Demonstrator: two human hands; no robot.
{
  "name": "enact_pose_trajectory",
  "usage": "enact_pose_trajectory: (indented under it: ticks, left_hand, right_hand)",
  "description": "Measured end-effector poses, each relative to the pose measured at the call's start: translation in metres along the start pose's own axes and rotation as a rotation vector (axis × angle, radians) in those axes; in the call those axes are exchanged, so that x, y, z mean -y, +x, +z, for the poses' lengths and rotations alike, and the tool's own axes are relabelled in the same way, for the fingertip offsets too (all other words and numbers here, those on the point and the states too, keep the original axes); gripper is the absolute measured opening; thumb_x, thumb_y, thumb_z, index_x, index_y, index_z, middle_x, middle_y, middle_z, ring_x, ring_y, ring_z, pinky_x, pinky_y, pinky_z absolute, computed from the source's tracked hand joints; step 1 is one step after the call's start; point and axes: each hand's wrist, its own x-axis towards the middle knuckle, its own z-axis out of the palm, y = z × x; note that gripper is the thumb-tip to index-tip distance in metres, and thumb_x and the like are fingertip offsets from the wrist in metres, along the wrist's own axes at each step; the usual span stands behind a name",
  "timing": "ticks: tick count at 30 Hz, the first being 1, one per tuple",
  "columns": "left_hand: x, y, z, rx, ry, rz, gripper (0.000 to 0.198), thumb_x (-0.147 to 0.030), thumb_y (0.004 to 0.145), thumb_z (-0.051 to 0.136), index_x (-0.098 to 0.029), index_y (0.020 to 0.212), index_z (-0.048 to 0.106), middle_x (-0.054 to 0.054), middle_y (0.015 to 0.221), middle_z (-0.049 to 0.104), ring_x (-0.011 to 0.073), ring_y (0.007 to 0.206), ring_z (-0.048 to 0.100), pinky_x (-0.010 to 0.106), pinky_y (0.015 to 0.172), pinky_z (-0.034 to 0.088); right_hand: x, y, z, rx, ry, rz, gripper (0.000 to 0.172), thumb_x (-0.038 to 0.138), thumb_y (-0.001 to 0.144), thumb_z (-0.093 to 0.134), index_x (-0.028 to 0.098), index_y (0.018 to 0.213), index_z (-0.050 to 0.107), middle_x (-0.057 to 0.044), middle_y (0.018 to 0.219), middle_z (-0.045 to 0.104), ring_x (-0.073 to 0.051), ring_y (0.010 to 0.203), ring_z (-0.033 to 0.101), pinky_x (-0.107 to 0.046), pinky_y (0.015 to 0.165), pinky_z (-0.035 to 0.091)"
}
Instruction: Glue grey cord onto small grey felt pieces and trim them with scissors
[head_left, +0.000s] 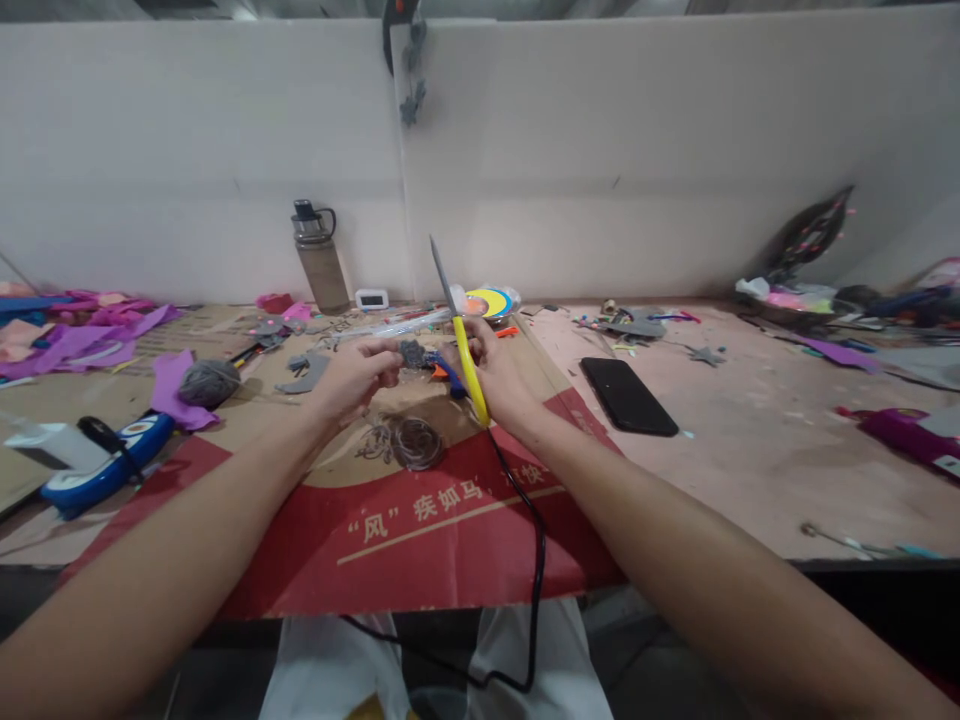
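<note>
My left hand (366, 372) is closed, its fingertips pinching a small grey flower-shaped piece (411, 352). A pair of yellow-handled scissors (469, 368) is in my right hand (496, 375), blades pointing up and away from me. Between the hands, at my right fingers, is a blue tool with an orange part (452, 374); my fingers hide much of it, so its kind and whether I grip it are unclear. A black cord (538, 545) runs from below my right hand over the table edge. Beneath the hands, a coil of thin brown wire or cord (417, 443) lies on red-and-brown cardboard (450, 570).
Left are a grey yarn ball (210, 383), purple scraps (105, 345) and a blue power strip (112, 470). A bottle (321, 262) and small white clock (372, 299) stand behind. Right lie a black phone (628, 396), a grey star-shaped piece (706, 355) and a magenta tool (904, 435).
</note>
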Motion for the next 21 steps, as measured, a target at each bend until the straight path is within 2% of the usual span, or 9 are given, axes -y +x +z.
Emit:
enact_pose_trajectory:
  ticks: [5,11,14,18,21]
  left_hand:
    - [-0.001,-0.006,0.006,0.081,0.123,0.007,0.008,-0.013,0.061,0.066,-0.014,0.068,0.070,-0.001,0.056,0.054,0.0077,0.051,0.042,0.022,0.049,0.030]
    - [-0.009,-0.014,0.019,0.045,-0.100,-0.032,0.013,-0.019,0.062,0.073,-0.014,0.074,0.070,-0.002,0.054,0.052,0.0075,0.048,0.042,0.023,0.051,0.035]
    - [-0.008,-0.016,0.024,0.062,-0.139,-0.059,0.017,-0.022,0.063,0.076,-0.013,0.075,0.068,0.000,0.060,0.056,0.0084,0.052,0.048,0.023,0.054,0.040]
    - [-0.005,-0.014,0.022,0.052,-0.119,-0.045,0.016,-0.022,0.065,0.075,-0.013,0.067,0.062,0.001,0.059,0.057,0.0085,0.052,0.051,0.022,0.052,0.040]
    - [-0.005,-0.009,0.014,-0.006,-0.157,0.011,0.013,-0.019,0.064,0.072,-0.014,0.066,0.060,0.000,0.060,0.057,0.0073,0.048,0.049,0.021,0.050,0.039]
  right_hand:
    - [0.007,-0.004,0.005,0.024,0.250,0.038,0.053,0.041,0.073,0.070,0.024,0.118,0.049,0.000,0.079,0.058,-0.014,0.068,0.055,-0.031,0.063,0.049]
    - [0.007,-0.006,0.009,-0.016,0.267,0.167,0.052,0.042,0.076,0.065,0.028,0.122,0.044,-0.002,0.087,0.057,-0.010,0.054,0.048,-0.029,0.050,0.046]
    - [0.008,-0.008,0.012,-0.060,0.309,0.175,0.055,0.042,0.077,0.063,0.027,0.125,0.041,-0.002,0.089,0.056,-0.009,0.054,0.048,-0.029,0.052,0.047]
    - [0.006,-0.006,0.013,-0.029,0.342,0.160,0.053,0.046,0.075,0.065,0.027,0.120,0.044,0.001,0.081,0.054,-0.011,0.055,0.050,-0.029,0.051,0.046]
    - [0.005,-0.002,0.011,-0.035,0.265,0.074,0.043,0.049,0.077,0.064,0.026,0.109,0.048,-0.001,0.085,0.056,-0.016,0.072,0.057,-0.032,0.066,0.051]
